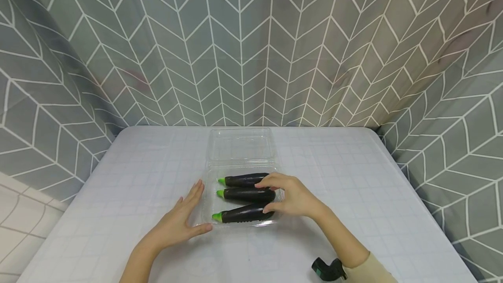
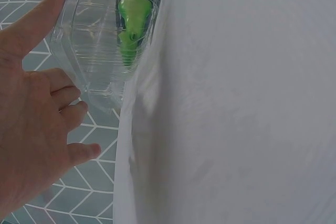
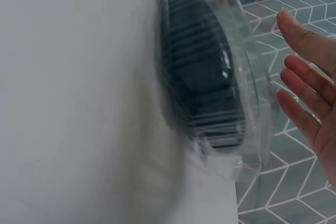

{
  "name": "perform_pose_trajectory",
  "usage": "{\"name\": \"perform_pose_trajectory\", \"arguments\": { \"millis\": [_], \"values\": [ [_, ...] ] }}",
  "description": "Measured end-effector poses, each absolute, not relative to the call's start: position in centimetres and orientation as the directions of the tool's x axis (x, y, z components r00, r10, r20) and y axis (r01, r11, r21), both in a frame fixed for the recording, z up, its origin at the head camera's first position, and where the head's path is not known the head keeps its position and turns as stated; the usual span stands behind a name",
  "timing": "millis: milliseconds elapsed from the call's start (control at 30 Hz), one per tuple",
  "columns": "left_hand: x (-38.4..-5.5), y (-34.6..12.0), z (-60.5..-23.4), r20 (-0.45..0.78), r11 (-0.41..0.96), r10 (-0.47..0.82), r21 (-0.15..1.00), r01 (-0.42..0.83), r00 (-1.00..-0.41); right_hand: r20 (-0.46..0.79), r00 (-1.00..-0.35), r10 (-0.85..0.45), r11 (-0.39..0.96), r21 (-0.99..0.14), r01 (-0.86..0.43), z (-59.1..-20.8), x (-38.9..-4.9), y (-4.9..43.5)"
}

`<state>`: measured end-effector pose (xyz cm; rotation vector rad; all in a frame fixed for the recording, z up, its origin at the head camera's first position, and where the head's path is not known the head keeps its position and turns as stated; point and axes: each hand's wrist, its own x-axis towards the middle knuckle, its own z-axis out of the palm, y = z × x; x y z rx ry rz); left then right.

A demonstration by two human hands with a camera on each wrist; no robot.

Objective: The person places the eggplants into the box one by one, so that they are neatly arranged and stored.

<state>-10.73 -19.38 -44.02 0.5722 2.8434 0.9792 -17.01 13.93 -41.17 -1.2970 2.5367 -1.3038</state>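
Observation:
Three dark eggplants with green stem ends lie side by side in a clear plastic clamshell box [image 1: 209, 200]: a back one [image 1: 243, 181], a middle one [image 1: 245, 194] and a front one [image 1: 243, 214]. Their stems point left. My left hand [image 1: 177, 226] is at the box's left side, fingers extended, thumb at the near left corner. In the left wrist view a green stem [image 2: 135, 17] shows through the plastic wall. Over the eggplants' right ends reaches my right hand [image 1: 294, 195], thumb and fingers spread apart. The right wrist view is blurred, with an eggplant [image 3: 199, 66] inside the box.
The box's clear lid [image 1: 241, 143] lies folded back toward the table's far edge. A black device [image 1: 329, 270] sits by the right sleeve [image 1: 367, 270]. A patterned curtain [image 1: 251, 47] hangs behind the white-covered table [image 1: 334, 160].

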Motion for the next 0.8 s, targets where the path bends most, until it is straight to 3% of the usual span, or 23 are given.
{"name": "perform_pose_trajectory", "arguments": {
  "millis": [367,800],
  "values": [
    [-10.7,-19.3,-43.9,0.029,0.734,0.364,0.606,0.306,-0.931,0.398,-0.685,-0.610,0.314,-0.673,-0.670,-38.9,-18.7,15.2],
    [-10.6,-19.3,-43.9,0.031,0.729,0.363,0.613,0.305,-0.931,0.430,-0.720,-0.544,0.388,-0.633,-0.670,-39.2,-21.9,16.2]
  ]
}}
